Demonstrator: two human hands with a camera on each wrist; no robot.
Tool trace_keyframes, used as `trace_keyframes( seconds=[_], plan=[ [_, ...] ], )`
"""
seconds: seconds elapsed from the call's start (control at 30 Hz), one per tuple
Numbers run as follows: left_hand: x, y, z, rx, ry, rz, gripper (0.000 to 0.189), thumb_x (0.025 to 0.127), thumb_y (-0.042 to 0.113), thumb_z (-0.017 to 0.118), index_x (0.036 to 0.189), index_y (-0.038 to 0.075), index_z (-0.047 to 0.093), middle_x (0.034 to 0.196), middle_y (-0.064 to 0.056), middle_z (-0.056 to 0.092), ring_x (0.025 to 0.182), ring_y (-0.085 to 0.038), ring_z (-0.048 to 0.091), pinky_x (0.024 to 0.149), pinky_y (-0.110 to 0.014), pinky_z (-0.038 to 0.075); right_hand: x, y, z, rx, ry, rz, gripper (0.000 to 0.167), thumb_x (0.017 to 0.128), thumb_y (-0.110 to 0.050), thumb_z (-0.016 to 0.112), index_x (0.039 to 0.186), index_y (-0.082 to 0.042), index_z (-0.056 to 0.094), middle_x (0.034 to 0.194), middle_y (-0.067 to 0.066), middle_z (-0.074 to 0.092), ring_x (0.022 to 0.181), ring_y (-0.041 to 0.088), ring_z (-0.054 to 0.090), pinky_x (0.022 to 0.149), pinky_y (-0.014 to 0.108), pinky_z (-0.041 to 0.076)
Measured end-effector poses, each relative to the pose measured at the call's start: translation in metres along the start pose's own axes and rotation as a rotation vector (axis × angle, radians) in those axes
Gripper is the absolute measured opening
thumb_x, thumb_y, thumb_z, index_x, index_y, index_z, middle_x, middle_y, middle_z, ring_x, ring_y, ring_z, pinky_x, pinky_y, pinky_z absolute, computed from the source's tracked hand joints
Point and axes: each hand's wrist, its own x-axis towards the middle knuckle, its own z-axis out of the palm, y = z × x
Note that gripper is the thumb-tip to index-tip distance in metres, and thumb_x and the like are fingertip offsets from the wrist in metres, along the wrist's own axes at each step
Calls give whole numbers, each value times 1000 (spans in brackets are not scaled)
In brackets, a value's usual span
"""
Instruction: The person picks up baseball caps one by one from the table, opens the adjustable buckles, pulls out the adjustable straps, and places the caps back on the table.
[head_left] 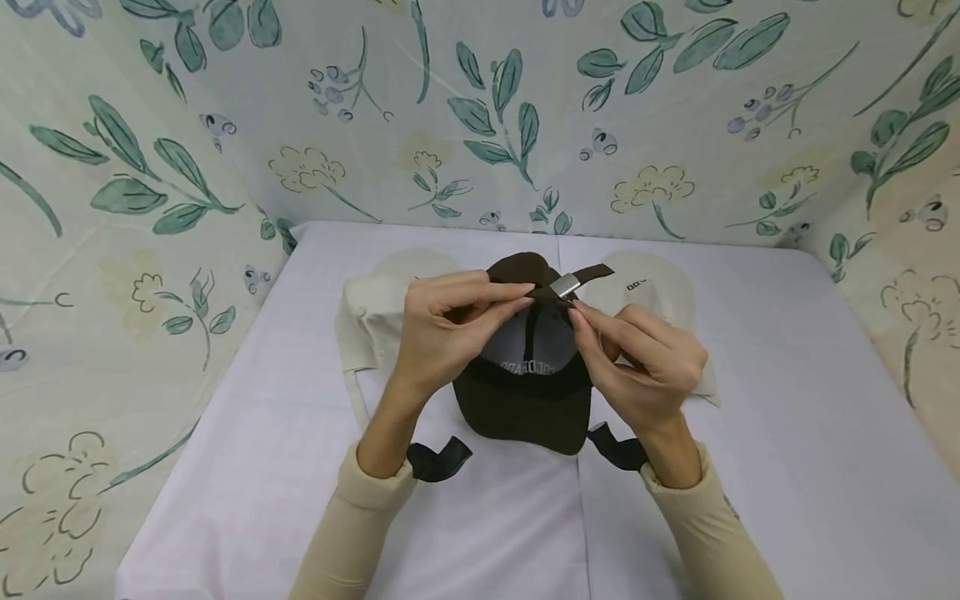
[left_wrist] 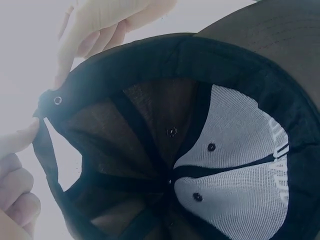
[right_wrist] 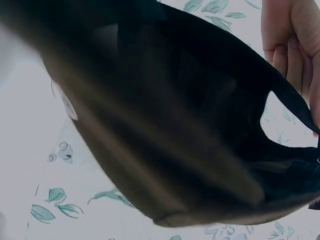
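Two hands at work, centre of the frame: the left hand (head_left: 446, 333) at centre-left, the right hand (head_left: 645, 354) at centre-right, both on a dark brown cap (head_left: 525, 390). Cap is in mid-frame, open side toward the head camera, brim (head_left: 525, 421) lowest. Left thumb and forefinger pinch the strap (head_left: 597, 272) at the cap's back, just left of a silvery buckle (head_left: 565, 287); right thumb and forefinger pinch dark fabric just below the buckle, whether strap or cap edge I cannot tell. Strap's free end juts past the buckle toward the upper right. Inside the cap, grey lining (head_left: 498, 348) with pale lettering (head_left: 528, 367) near the brim. Left wrist view: small ring eyelet (left_wrist: 58, 100) at centre-left, by a fingertip; strap arches over an opening below it. Right wrist view: cap fills much of the frame, partly blurred; fingers of one hand at upper right, its tips cut by the edge. Two off-white caps behind the hands, one (head_left: 378, 292) centre-left, one (head_left: 663, 283) centre-right, small dark marking on the latter. White surface (head_left: 780, 400) beneath; leafy, flowered cloth (head_left: 555, 50) across the top and down both sides. Beige sleeves (head_left: 348, 525) at bottom; black bands (head_left: 440, 460) beside both wrists.
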Motion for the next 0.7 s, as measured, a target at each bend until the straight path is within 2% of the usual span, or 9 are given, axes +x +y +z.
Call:
trace_keyframes(
  seconds=[0.17,0.33,0.5,0.7],
  plan=[
    [1,0,0,-23,8,17,17,78,-17,80,94,-11,78,53,0,45,54,-7,32,51,-23,26,-1,0,1,16,17,-6,20,87,-11,82,77,7,81,46,6,37,47,10,29,51,17,21],
    [0,0,-1,-1,-6,29,16,78,-17,80,93,-10,79,53,1,46,54,-6,33,51,-23,27,0,-2,2,9,43,-38,19,85,-9,82,76,7,80,44,8,39,45,12,28,50,18,19],
    [0,-1,0,27,-36,35,14,80,-13,80,93,-7,80,54,1,44,54,-6,32,51,-22,25,0,-4,4,-58,109,-80,15,79,-3,80,69,7,78,42,8,38,42,12,26,49,17,17],
    [-1,-1,1,19,-84,23,12,82,-12,79,93,-7,80,54,0,47,54,-7,33,51,-22,26,-1,-4,4,-125,158,-54,6,72,4,76,67,7,78,43,8,33,44,12,24,51,19,13]
  ],
)
